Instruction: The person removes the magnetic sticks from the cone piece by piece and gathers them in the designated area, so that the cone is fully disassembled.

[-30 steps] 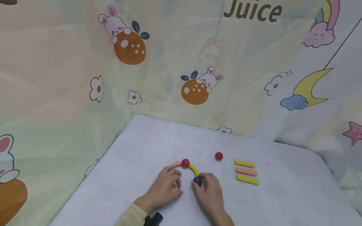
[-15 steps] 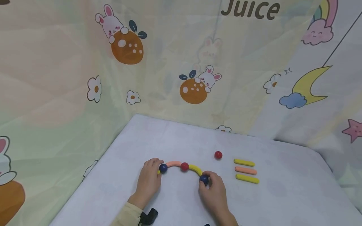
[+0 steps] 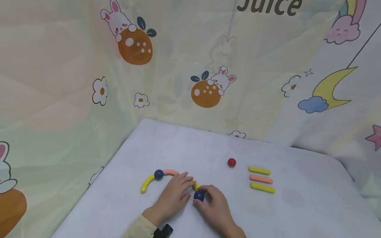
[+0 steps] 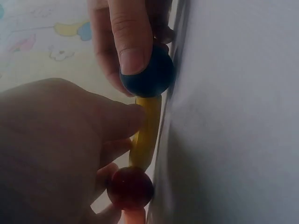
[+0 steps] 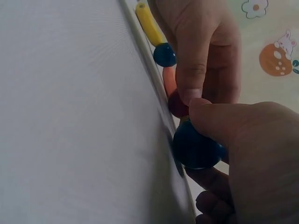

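Note:
A curved chain of rods and balls lies on the white table. From its left end run a yellow curved rod (image 3: 146, 185), a blue ball (image 3: 159, 174) and an orange curved rod (image 3: 170, 172). A red ball (image 4: 131, 187) follows, hidden under my left hand (image 3: 174, 195) in the head view. That hand pinches a second yellow curved rod (image 4: 147, 130) between thumb and fingers, just beyond the red ball. At this rod's other end sits another blue ball (image 3: 198, 196), gripped between thumb and fingers of my right hand (image 3: 217, 206).
Two straight yellow rods, one farther (image 3: 259, 170) and one nearer (image 3: 262, 188), lie at the right with a straight orange rod (image 3: 261, 179) between them. A loose red ball (image 3: 232, 162) rests beyond my hands. Printed fabric (image 3: 172, 125) hangs behind the table (image 3: 312, 198).
My left hand has moved from the chain's left end rightward to the yellow rod near my right hand. The right hand, holding the blue ball, has shifted left and slightly nearer; the chain's left part now lies uncovered.

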### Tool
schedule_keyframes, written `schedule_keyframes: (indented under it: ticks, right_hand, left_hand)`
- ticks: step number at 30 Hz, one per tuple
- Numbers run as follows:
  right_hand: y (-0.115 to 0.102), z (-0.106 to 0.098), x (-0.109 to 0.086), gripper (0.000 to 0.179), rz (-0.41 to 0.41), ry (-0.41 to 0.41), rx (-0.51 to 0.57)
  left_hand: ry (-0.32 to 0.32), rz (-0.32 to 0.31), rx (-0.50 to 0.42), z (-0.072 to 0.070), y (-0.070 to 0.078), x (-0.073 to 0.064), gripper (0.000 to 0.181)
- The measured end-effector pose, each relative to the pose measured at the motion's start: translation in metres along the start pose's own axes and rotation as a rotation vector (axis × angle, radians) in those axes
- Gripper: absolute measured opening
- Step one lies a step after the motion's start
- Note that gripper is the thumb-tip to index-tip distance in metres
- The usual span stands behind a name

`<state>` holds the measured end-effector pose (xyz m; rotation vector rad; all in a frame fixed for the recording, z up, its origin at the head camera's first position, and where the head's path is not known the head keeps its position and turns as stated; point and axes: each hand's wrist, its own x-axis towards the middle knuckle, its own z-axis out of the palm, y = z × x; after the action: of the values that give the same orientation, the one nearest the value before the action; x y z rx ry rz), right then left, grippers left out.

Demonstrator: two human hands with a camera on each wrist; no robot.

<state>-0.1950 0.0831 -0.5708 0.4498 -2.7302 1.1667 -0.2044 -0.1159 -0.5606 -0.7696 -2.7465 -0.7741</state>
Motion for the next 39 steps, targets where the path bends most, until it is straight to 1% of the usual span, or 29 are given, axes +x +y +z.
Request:
schedule_keyframes:
  ticks: [2, 7, 10, 12, 14, 16, 18, 21, 24, 27, 31, 33, 39]
  right_hand:
    - [0.0, 0.001, -0.001, 0.038, -0.037, -0.001, 0.013]
    - [-0.001, 0.002, -0.001, 0.035, -0.134, -0.013, 0.066]
    - [-0.001, 0.003, -0.001, 0.035, -0.162, -0.034, 0.098]
    - [-0.002, 0.003, -0.001, 0.036, -0.175, -0.04, 0.111]
    - [-0.003, 0.004, -0.001, 0.037, -0.171, -0.044, 0.111]
    - [-0.004, 0.003, 0.0, 0.037, -0.142, -0.046, 0.106]
    - [-0.005, 0.003, 0.0, 0.037, -0.085, -0.051, 0.1]
    - [-0.005, 0.001, 0.0, 0.038, 0.002, -0.045, 0.085]
    - [-0.001, -0.002, 0.001, 0.038, 0.062, 0.0, 0.05]
    - [0.005, -0.006, 0.005, 0.038, 0.112, 0.076, -0.001]
    - [0.016, -0.013, 0.017, 0.04, 0.18, 0.153, -0.072]
    - [0.021, -0.015, 0.025, 0.041, 0.2, 0.168, -0.102]
    - [0.034, -0.017, 0.052, 0.043, 0.237, 0.189, -0.133]
  left_hand:
    - [0.009, 0.014, -0.002, 0.003, -0.001, 0.0, 0.038]
    - [0.097, 0.057, -0.001, 0.008, -0.006, 0.0, 0.031]
    - [0.117, 0.052, 0.023, 0.008, -0.008, 0.001, 0.028]
    - [0.116, 0.031, 0.044, 0.007, -0.008, 0.002, 0.026]
    - [0.107, -0.004, 0.066, 0.005, -0.007, 0.002, 0.025]
    - [0.095, -0.035, 0.072, 0.004, -0.007, 0.003, 0.024]
    - [0.076, -0.07, 0.071, 0.003, -0.006, 0.003, 0.025]
    - [0.057, -0.096, 0.054, 0.004, -0.006, 0.003, 0.027]
    - [0.05, -0.097, 0.046, 0.005, -0.005, 0.002, 0.029]
    - [0.054, -0.081, 0.046, 0.006, -0.005, 0.001, 0.03]
    - [0.059, -0.072, 0.041, 0.006, -0.006, 0.001, 0.031]
    - [0.057, -0.078, 0.037, 0.006, -0.005, 0.001, 0.03]
    - [0.04, -0.087, 0.029, 0.007, -0.003, -0.002, 0.029]
